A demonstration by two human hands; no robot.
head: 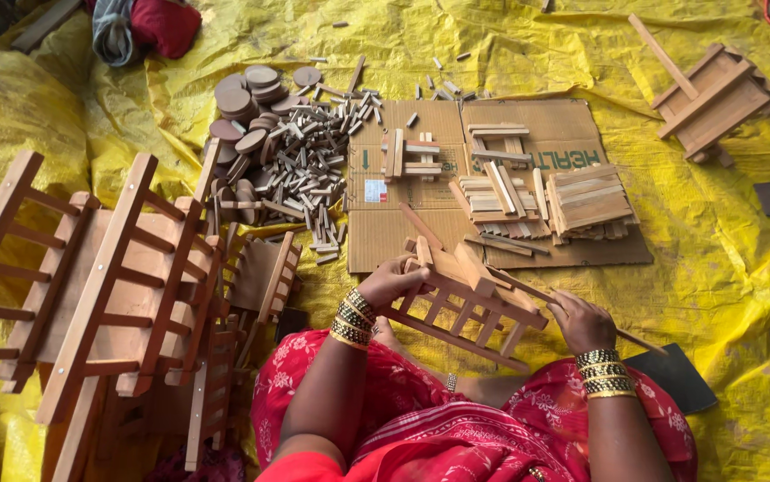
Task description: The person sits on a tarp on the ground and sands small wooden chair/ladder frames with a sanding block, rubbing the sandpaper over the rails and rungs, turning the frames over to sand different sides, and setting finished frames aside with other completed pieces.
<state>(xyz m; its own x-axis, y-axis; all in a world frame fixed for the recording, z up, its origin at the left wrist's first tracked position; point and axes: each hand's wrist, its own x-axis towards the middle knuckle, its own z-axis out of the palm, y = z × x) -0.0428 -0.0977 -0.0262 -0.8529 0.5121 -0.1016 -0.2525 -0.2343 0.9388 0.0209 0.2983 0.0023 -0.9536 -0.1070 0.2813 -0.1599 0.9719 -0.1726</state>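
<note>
A small slatted wooden frame [465, 299], like a toy cart side with rungs, rests tilted over my lap. My left hand [391, 281] grips its left end, fingers curled round the rail. My right hand [581, 321] holds its right end, where a thin wooden stick [639, 341] pokes out toward the right. Both wrists carry stacked gold bangles. A red patterned garment covers my legs below the frame.
A flattened cardboard sheet [376, 236] ahead bears stacks of wooden slats [588, 201]. A heap of small wood pieces and round discs [287, 147] lies to its left. Finished slatted frames [108, 277] stand at left; another wooden piece [711, 98] sits far right on the yellow tarp [715, 259].
</note>
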